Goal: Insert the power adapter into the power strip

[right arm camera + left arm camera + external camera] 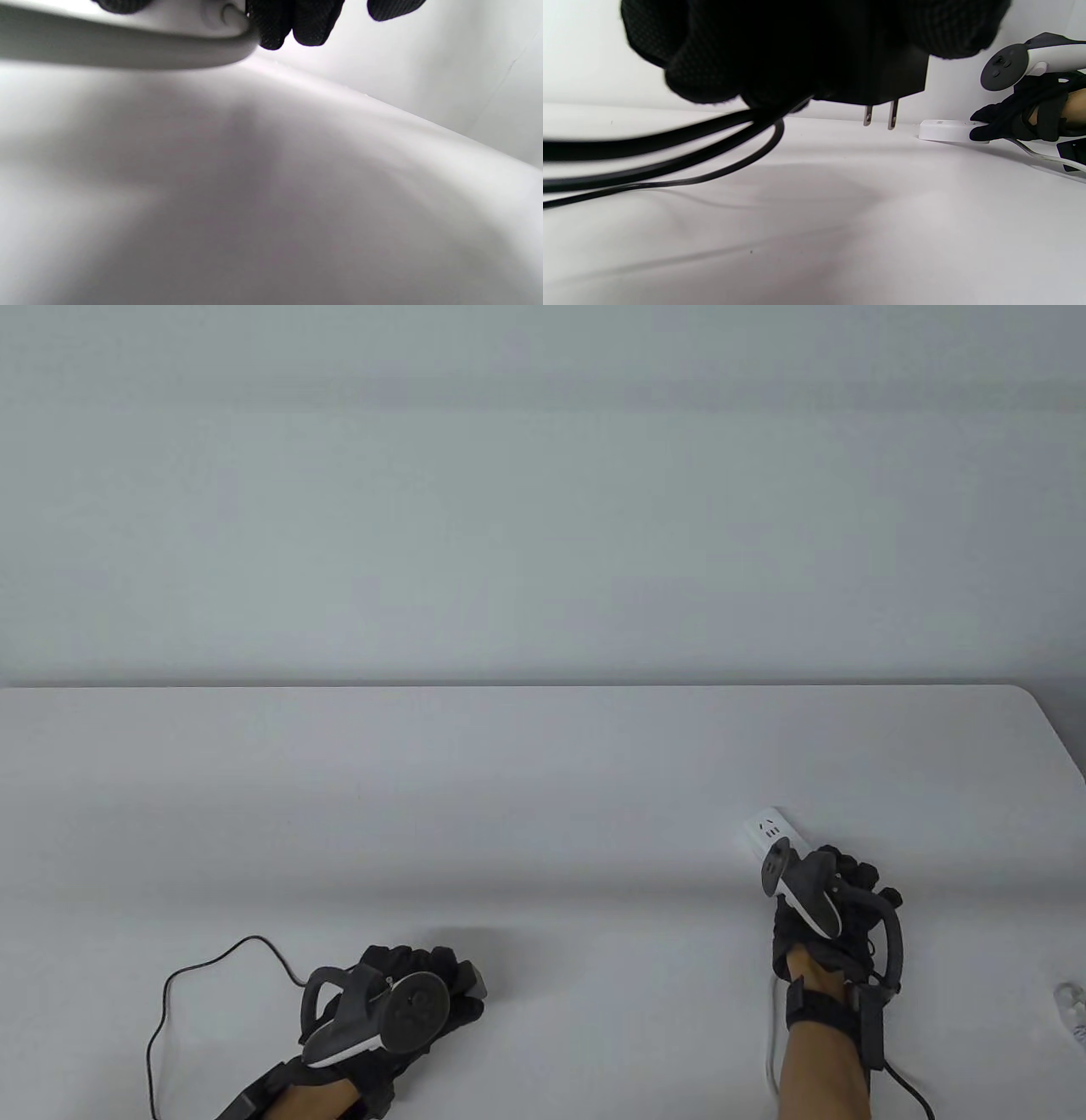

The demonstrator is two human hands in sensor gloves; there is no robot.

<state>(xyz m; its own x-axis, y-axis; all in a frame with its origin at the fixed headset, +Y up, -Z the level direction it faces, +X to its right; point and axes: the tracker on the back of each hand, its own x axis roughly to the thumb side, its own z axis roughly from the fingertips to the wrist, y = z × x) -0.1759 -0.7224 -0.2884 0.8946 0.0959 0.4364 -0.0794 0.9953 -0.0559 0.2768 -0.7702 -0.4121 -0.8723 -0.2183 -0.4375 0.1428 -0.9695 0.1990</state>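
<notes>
My left hand (424, 988) grips the black power adapter (882, 72) a little above the table, its two metal prongs (880, 115) pointing down; in the table view the hand hides most of it. Its black cable (212, 963) loops away to the left on the table. The white power strip (768, 831) lies flat at the right, sockets up. My right hand (836, 899) holds its near end, with fingers (297, 21) wrapped over its edge (127, 46). In the left wrist view the strip (944, 130) lies to the right of the prongs, well apart from them.
The strip's white cable (770, 1035) runs back along my right forearm toward the front edge. A small clear object (1071, 1001) sits at the table's far right edge. The table's back edge (509, 687) meets a plain wall.
</notes>
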